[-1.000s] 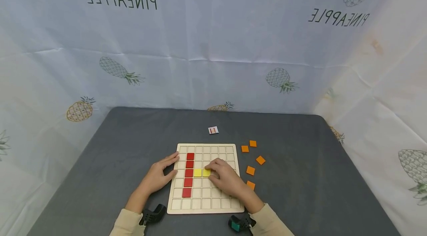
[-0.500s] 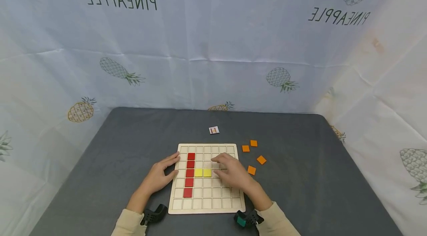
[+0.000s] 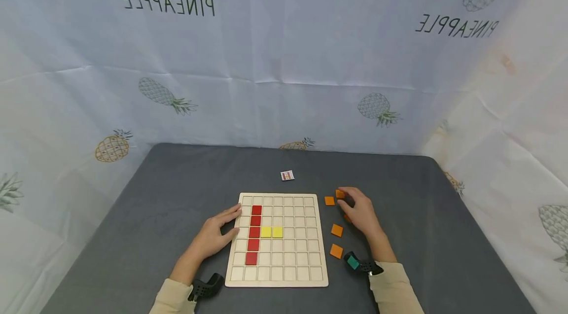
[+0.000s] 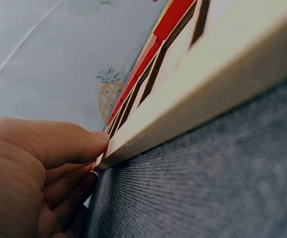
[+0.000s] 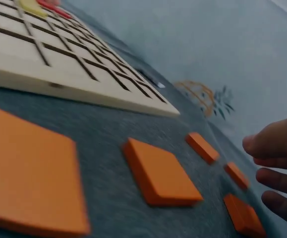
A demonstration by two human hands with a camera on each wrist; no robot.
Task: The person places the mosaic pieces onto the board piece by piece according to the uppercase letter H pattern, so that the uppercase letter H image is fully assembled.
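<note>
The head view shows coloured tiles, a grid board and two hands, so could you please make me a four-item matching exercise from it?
Column one
1. red tiles
2. yellow tiles
3. left hand
4. right hand

Column two
A. by the loose orange tiles
B. a pair, side by side in one row
C. at the left edge of the grid board
D. five in a straight column

Right pairs: 1-D, 2-B, 3-C, 4-A
</note>
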